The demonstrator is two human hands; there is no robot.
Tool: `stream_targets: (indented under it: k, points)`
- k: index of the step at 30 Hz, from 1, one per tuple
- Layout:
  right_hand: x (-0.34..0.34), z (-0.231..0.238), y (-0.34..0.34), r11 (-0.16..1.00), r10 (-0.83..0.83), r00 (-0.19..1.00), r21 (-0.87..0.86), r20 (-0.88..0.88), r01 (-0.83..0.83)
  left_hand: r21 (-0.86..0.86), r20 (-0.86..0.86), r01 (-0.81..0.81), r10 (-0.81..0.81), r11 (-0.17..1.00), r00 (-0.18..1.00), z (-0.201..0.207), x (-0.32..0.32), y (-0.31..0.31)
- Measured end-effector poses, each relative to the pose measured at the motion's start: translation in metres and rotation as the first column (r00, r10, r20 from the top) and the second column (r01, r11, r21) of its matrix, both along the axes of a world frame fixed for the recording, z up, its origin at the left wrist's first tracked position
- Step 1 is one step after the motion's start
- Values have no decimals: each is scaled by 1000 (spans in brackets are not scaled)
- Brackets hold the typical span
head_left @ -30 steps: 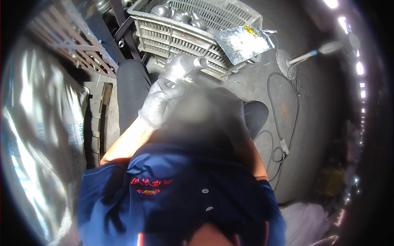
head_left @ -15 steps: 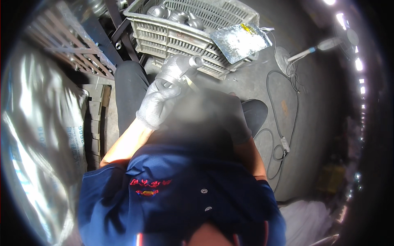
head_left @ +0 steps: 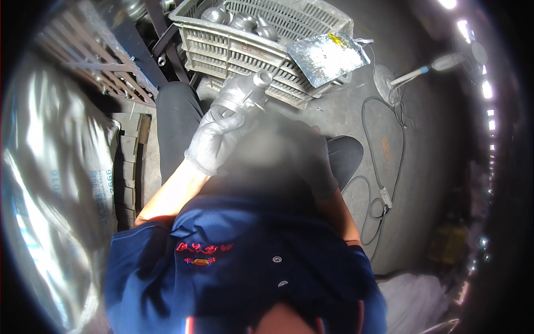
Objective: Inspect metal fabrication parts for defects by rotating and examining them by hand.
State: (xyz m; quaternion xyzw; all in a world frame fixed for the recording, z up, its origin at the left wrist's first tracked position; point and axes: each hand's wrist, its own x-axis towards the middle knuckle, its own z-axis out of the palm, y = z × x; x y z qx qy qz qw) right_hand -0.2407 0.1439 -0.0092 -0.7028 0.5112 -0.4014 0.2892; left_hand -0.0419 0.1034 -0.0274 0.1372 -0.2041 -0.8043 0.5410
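Note:
My left hand (head_left: 214, 139) wears a grey glove and grips a silvery metal casting (head_left: 243, 92) with a round neck, held up in front of my chest near the front wall of a grey plastic crate (head_left: 222, 53). My right hand is hidden behind a blurred patch at the picture's middle; only its forearm (head_left: 339, 214) shows at the right. Several similar shiny metal parts (head_left: 245, 19) lie inside the crate.
A crumpled silver foil bag (head_left: 325, 55) leans on the crate's right rim. A cable (head_left: 384, 167) loops across the concrete floor beside a standing fan (head_left: 428, 67). A large shiny plastic sack (head_left: 50, 183) and metal racks (head_left: 83, 50) stand at my left.
My left hand has turned the metal casting and brought it slightly lower and nearer my body. The crate and bag have not moved.

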Motion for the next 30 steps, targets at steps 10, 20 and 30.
stream_targets:
  k: [10,20,30]
  points:
    - [15,-5,-9,950,-155,935,-308,-320,53,-81,-84,64,-71,995,994,8,0,1]
    - [13,-14,-7,983,-105,985,-166,-140,82,-114,124,2,12,994,992,-1,7,2]
    - [14,-8,-2,997,20,982,-65,-189,-33,-38,157,-36,42,999,987,14,4,6]
